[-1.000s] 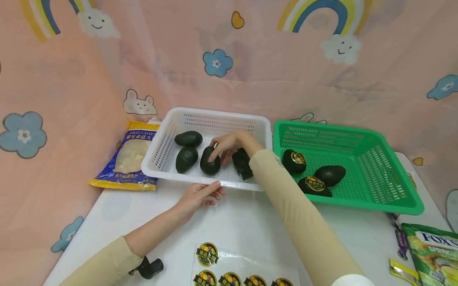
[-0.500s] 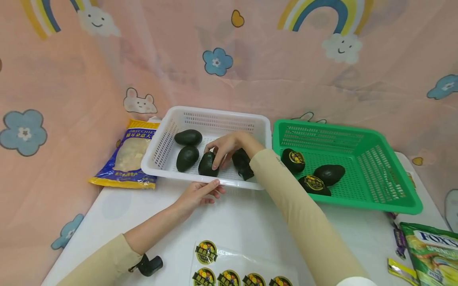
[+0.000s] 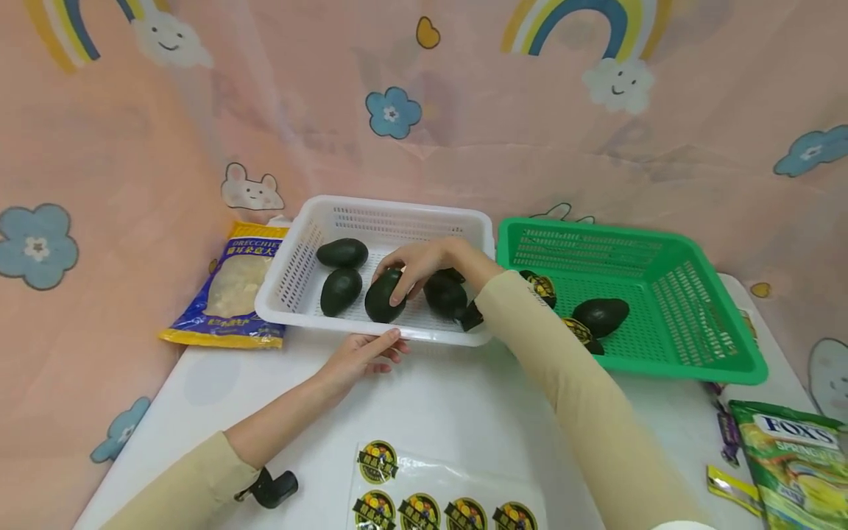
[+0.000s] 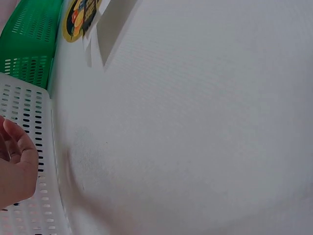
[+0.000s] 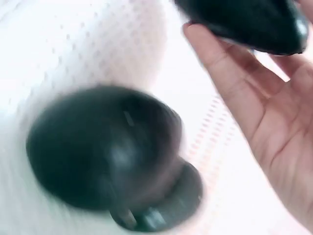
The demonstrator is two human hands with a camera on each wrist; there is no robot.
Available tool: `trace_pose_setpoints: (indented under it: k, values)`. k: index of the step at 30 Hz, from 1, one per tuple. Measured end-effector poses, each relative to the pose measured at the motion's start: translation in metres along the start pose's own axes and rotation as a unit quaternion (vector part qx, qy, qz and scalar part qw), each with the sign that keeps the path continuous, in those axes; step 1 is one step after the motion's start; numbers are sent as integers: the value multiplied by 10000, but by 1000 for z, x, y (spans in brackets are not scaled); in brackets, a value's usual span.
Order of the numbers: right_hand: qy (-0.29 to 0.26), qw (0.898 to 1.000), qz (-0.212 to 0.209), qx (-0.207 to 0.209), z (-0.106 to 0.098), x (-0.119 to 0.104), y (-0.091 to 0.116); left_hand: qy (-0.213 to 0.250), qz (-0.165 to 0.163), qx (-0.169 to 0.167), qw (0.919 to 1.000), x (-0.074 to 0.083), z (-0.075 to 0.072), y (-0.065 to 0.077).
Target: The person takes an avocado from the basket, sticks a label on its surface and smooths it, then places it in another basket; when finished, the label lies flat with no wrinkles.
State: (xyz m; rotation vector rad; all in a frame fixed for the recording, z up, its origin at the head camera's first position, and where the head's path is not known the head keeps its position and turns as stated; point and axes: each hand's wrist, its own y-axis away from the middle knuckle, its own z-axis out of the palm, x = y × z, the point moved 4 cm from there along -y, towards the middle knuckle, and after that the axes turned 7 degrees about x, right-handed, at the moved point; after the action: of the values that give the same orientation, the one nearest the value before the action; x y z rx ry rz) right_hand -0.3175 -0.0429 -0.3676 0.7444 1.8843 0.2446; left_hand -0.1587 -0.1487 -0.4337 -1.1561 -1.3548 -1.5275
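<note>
In the white basket [image 3: 424, 337], my right hand [image 3: 417, 263] grips a dark avocado [image 3: 383, 298], thumb on its near side and fingers behind. The right wrist view shows that avocado [image 5: 244, 22] against the fingers at the top. Two more avocados [image 3: 342, 253] lie to its left; another avocado [image 3: 445, 294] is to the right, below my wrist. My left hand [image 3: 361, 358] rests at the basket's front rim, thumb along the edge, other fingers relaxed below it. In the left wrist view, the left hand [image 4: 19, 166] appears beside the perforated basket wall.
A green basket [image 3: 662, 368] on the right holds several avocados, some with gold-and-black stickers. A sticker sheet [image 3: 424, 508] lies near the front. An orecchiette bag [image 3: 232, 291] stands left; a Fox's bag [image 3: 795, 464] and small wrapped sweets [image 3: 729, 434] lie at the right.
My right hand first reached onto the avocado, then closed its fingers round it. The right wrist has turned and shifted right, showing more of the avocado beneath. The left hand stays at the rim.
</note>
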Motion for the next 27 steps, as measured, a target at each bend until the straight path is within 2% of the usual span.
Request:
trace_pose_setpoints:
  k: [4,6,8,10,13,16,18,21,25,27]
  values:
    - [254,9966,-678,391,-12,-17,38,-29,-40,63,10000,0,-4,-1]
    - [408,9891,-1188,765,-13,-23,62,-18,-45,87,10000,1,-6,-2]
    - [296,9807,-1535,1176,-7,-24,88,-2,-39,100,9999,1,-7,-2]
    - [-71,9733,-1717,1521,6,-18,114,22,-42,109,9999,2,-9,-2]
    - [-646,9653,-1808,1769,39,0,148,34,-47,185,9998,2,-13,0]
    - [-785,9622,-1847,1842,78,25,173,19,-44,279,9996,2,-17,2]
    - [-698,9617,-1763,1977,102,42,181,-3,-10,321,9995,3,-20,3]
    - [-626,9576,-1429,2422,130,68,180,-20,48,362,9993,5,-25,3]
    - [-669,9422,-1182,3062,149,94,169,-10,75,389,9992,7,-28,2]
    - [-699,9373,-1202,3197,154,102,165,-13,105,340,9994,6,-28,3]
